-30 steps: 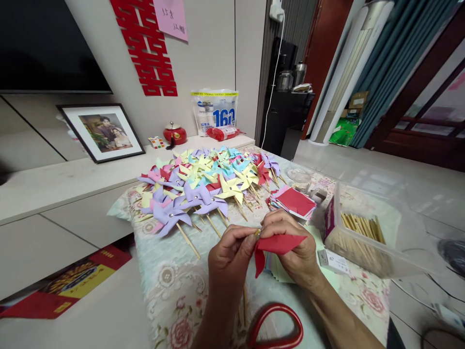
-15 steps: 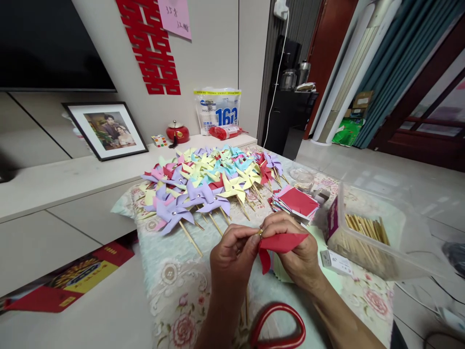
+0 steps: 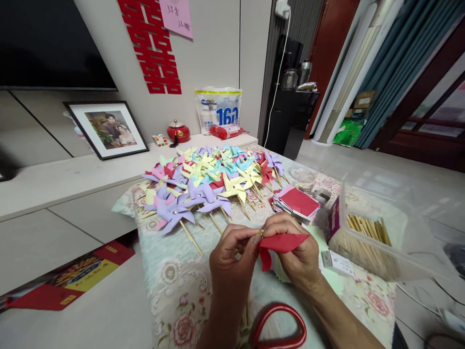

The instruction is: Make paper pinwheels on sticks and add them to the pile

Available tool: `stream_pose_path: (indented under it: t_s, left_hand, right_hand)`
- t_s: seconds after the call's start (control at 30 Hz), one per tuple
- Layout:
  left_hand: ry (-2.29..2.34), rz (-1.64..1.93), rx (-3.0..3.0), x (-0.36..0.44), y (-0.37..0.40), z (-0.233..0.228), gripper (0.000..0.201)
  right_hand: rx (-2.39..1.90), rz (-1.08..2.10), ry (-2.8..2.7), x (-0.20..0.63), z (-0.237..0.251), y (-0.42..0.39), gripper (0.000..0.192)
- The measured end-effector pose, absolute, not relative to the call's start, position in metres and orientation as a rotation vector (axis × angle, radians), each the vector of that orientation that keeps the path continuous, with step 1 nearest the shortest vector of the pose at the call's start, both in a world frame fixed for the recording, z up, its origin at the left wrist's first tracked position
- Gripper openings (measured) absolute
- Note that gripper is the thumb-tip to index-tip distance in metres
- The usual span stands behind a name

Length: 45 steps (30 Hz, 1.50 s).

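Observation:
Both of my hands meet over the near part of the table. My right hand point(image 3: 296, 252) is closed on a red paper pinwheel point(image 3: 285, 242), with one blade hanging below the fingers. My left hand point(image 3: 236, 254) pinches at the end of a thin wooden stick point(image 3: 247, 312), right against the pinwheel's centre. A small shiny bit, perhaps a pin, shows between the fingertips; the fingers hide most of it. Below my hands lie scissors with a red handle point(image 3: 281, 327), partly out of view. Beyond them, many finished paper pinwheels point(image 3: 203, 194) on sticks lie in a pile.
Cut paper squares point(image 3: 300, 201) are stacked to the right, a red one on top. A clear plastic box point(image 3: 366, 257) holds wooden sticks, with a small white box point(image 3: 337, 262) beside it. Green paper point(image 3: 332, 281) lies under my right arm. Behind stands a cabinet point(image 3: 72, 186).
Almost nothing differs. My hands keep the same grip on the red pinwheel and stick, and the view has shifted very slightly.

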<state>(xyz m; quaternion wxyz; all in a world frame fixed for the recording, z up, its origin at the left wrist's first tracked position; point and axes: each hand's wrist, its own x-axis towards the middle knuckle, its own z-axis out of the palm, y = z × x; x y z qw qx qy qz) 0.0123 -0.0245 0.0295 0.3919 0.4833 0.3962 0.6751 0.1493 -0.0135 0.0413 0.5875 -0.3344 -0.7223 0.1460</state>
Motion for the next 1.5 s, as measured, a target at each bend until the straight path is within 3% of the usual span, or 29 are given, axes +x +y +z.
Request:
stream_pose_path:
  t_s: [0.9, 1.1, 1.5]
  left_hand:
    - [1.109, 1.802, 1.449, 0.012, -0.027, 0.03, 0.013]
    - [1.072, 1.854, 1.62, 0.009, -0.027, 0.026, 0.015]
    - [1.118, 1.832, 1.722, 0.01, -0.033, 0.022, 0.021]
  right_hand:
    - [-0.765, 0.262, -1.675, 0.147, 0.031, -0.01, 0.022]
    - [-0.729, 0.217, -1.718, 0.148, 0.032, -0.008, 0.04]
    - [-0.724, 0.195, -1.73, 0.149, 0.034, -0.011, 0.04]
